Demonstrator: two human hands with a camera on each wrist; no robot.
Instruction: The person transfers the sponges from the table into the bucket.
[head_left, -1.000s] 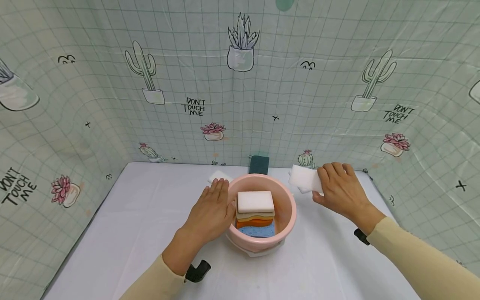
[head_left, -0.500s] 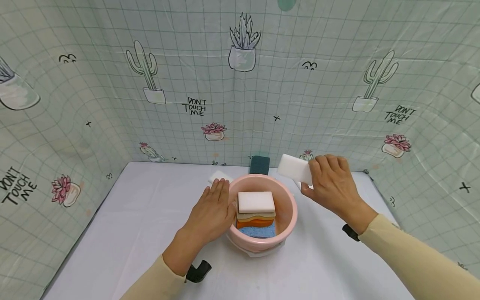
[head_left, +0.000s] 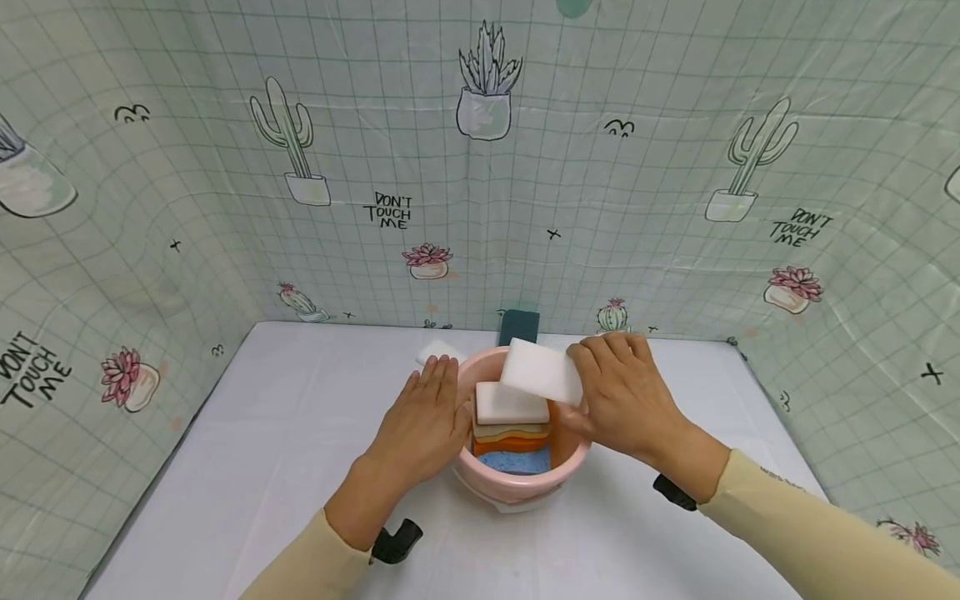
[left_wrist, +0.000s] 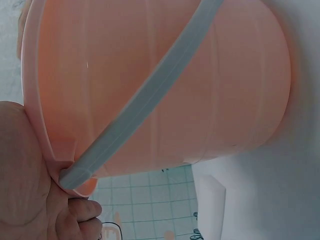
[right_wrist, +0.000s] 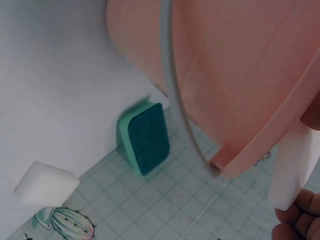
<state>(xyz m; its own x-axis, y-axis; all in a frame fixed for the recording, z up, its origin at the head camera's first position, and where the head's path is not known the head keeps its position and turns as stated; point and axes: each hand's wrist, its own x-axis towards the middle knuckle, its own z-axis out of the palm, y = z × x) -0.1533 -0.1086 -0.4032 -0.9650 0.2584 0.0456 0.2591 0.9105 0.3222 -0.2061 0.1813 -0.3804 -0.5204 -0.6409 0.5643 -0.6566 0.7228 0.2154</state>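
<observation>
A pink bucket (head_left: 487, 479) with a grey handle (left_wrist: 150, 97) stands mid-table. Inside it are stacked sponges: blue (head_left: 517, 462), orange (head_left: 510, 446) and pale layers, with a white sponge (head_left: 510, 406) on top. My left hand (head_left: 416, 429) holds the bucket's left rim; in the left wrist view its fingertips bend down outside near the handle joint. Over the bucket's far right rim, my right hand (head_left: 630, 404) pinches another white sponge (head_left: 542, 372), tilted above the stack. In the right wrist view this held white sponge (right_wrist: 295, 165) shows edge-on beside the rim.
Behind the bucket a green sponge (right_wrist: 145, 140) with a dark scouring face stands against the printed backdrop (head_left: 480, 208). One white block (right_wrist: 47, 184) lies on the white table (head_left: 315, 400) to the right. Another white block (left_wrist: 210, 205) lies behind the bucket's left side.
My right hand has lifted the white sponge from the right of the bucket and carried it left until it is over the bucket. The left hand has stayed on the rim.
</observation>
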